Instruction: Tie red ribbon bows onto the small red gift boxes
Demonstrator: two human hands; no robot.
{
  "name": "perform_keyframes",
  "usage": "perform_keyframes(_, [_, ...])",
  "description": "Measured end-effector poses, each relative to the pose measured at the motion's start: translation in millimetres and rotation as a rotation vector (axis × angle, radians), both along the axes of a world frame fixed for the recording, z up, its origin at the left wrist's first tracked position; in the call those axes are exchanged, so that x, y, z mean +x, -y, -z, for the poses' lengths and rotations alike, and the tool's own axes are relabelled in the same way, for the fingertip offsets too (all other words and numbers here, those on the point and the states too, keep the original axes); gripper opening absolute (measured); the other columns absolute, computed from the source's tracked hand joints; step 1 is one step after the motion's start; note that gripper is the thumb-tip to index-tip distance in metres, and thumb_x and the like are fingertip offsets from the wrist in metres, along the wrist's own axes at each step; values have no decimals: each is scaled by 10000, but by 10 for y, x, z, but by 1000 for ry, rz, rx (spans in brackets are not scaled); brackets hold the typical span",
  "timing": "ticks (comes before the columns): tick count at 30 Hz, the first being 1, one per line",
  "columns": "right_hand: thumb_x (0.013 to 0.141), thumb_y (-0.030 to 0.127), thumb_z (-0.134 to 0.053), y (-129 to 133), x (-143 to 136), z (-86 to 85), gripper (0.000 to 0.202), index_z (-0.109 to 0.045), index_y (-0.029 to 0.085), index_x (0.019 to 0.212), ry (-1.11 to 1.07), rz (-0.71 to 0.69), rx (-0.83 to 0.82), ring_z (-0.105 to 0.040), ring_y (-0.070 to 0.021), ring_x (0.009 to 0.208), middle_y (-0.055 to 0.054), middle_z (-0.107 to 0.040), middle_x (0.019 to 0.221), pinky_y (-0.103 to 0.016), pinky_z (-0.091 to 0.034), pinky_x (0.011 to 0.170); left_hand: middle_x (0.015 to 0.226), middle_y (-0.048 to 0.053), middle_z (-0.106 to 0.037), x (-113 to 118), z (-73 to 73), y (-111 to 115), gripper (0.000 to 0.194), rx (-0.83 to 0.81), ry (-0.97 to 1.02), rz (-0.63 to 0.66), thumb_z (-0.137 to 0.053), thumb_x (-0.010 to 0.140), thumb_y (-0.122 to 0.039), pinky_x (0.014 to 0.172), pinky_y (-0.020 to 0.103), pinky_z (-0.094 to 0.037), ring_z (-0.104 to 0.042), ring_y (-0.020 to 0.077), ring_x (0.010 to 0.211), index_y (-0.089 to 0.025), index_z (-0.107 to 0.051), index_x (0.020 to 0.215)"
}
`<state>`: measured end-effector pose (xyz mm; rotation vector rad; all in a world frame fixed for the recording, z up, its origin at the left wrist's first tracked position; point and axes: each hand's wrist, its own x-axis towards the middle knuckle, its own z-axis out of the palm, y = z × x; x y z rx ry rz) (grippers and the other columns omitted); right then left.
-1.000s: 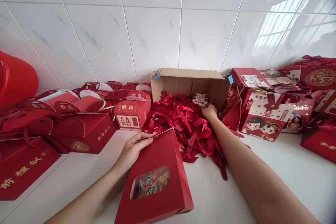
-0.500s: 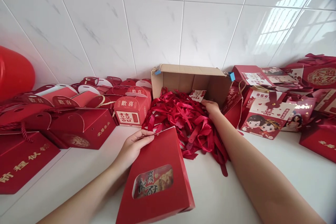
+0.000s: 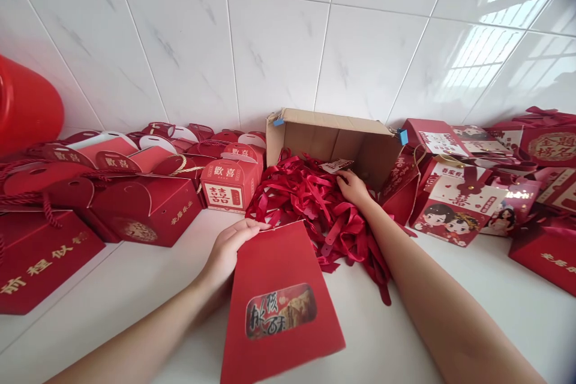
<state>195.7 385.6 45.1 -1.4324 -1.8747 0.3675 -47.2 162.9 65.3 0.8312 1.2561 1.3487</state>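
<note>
My left hand grips the top edge of a red gift box, thumb in front. The box is tilted over the counter, and a rounded window in its face shows a packaged snack. Further back, my right hand pinches the near edge of a small white-and-red printed card, which lies slanted over a heap of red ribbons. The ribbons spill from a cardboard box lying on its side.
Several red gift boxes with handles crowd the left. A small hexagonal box stands beside the ribbons. At right are more boxes and a cartoon-couple box. A red bucket-like object is at far left. White tiled wall rises behind.
My right hand has drawn a little left and now has the card tipped flatter at its edge. The red gift box in my left hand has shifted slightly right in view.
</note>
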Motion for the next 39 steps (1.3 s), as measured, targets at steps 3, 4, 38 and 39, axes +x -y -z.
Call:
perform_keyframes(3, [889,243,-459,18,-18,20,373,-572,190,1240,51,-7,-11,-476,-231,1249,-80,-596,1269,-391,-334,1034,723,19,-727,13,16,-4,264,-43,25,19,-733,616,-403,583,240,-467,-650,175,645,-188,-697,766])
perform_keyframes(4, [895,254,-450,29,-18,16,399,-534,208,1282,62,-6,-5,-493,-236,1231,-72,-607,1257,-411,-328,1032,715,18,-724,16,21,-5,258,-48,27,34,-748,602,-387,576,238,-464,-648,173,634,-190,-696,760])
perform_keyframes(38, [721,306,-725,1873,38,-666,481,-466,266,1124,-800,-329,-137,-642,-167,696,-30,-652,887,-261,-505,545,831,-16,-586,166,64,253,280,117,-176,482,-554,791,-246,541,230,-401,-535,97,571,-232,-413,1033])
perform_keyframes(39, [732,309,-720,1969,56,-557,531,-439,281,1182,-802,-338,-205,-644,-166,696,-30,-654,902,-254,-503,534,848,-14,-582,185,75,276,285,114,-163,484,-555,792,-244,544,232,-402,-539,98,578,-238,-404,1033])
